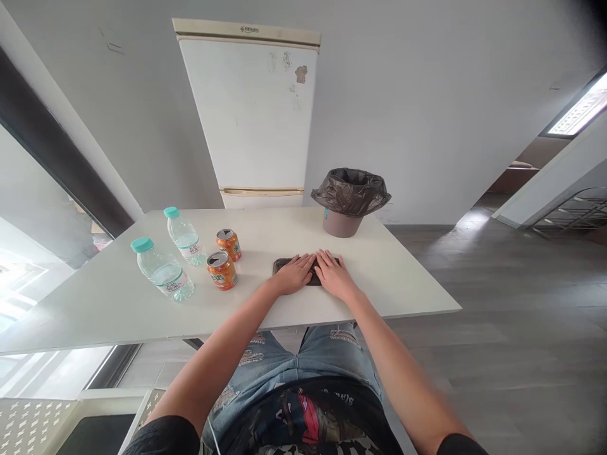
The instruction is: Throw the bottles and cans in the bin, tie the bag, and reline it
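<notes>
A dark, flat bundle that looks like a folded plastic bag (281, 263) lies near the front edge of the white table (265, 309). My left hand (296, 273) rests flat on its left part, fingers stretched toward the middle. On its right part lies my right hand (334, 275), also flat, with the fingertips of both hands almost meeting. Both hands cover most of the bundle. Behind them stands a brownish bin (342, 224) lined with a black bag (348, 196), its edge folded over the rim.
Left of my hands stand two opened orange cans, a nearer one (222, 272) and a farther one (229, 244). Beyond them are two clear bottles with teal caps, one nearer (164, 272) and one farther (184, 237). A white fridge (251, 114) stands behind the table.
</notes>
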The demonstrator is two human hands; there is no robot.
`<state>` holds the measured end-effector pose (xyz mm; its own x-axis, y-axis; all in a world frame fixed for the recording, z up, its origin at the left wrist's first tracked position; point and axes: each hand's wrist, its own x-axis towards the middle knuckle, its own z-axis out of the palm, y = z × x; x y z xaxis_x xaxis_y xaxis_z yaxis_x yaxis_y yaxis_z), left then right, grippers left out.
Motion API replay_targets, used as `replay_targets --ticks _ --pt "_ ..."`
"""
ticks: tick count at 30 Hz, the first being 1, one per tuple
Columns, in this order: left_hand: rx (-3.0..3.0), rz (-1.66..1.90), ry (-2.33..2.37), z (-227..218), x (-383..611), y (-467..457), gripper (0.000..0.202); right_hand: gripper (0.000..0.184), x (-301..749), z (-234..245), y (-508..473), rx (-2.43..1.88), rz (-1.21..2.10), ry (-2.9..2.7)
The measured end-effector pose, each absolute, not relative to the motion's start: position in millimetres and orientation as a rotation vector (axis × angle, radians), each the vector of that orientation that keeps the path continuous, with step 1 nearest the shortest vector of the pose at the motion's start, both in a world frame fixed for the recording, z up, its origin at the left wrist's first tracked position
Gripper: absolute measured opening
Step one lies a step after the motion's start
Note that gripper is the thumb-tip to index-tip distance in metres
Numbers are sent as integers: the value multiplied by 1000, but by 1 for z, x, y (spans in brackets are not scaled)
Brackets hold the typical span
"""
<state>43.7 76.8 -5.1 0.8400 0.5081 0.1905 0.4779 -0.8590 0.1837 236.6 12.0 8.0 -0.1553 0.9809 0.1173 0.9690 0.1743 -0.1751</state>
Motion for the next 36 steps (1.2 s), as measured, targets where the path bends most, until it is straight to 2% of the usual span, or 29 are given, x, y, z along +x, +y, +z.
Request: replay_targets --ticks 8,29,33,36 --pt "2855 330 832 -4 41 77 68 68 251 5 8 -1920 148 -2305" --pt "2733 342 932 5 19 80 70 65 249 2 6 -1875 196 -2228" --pt "2661 355 976 9 16 83 62 68 258 -1 9 -1870 153 -1957" --pt "2632 413 1033 13 12 87 58 62 269 -3 10 -1950 98 -1760"
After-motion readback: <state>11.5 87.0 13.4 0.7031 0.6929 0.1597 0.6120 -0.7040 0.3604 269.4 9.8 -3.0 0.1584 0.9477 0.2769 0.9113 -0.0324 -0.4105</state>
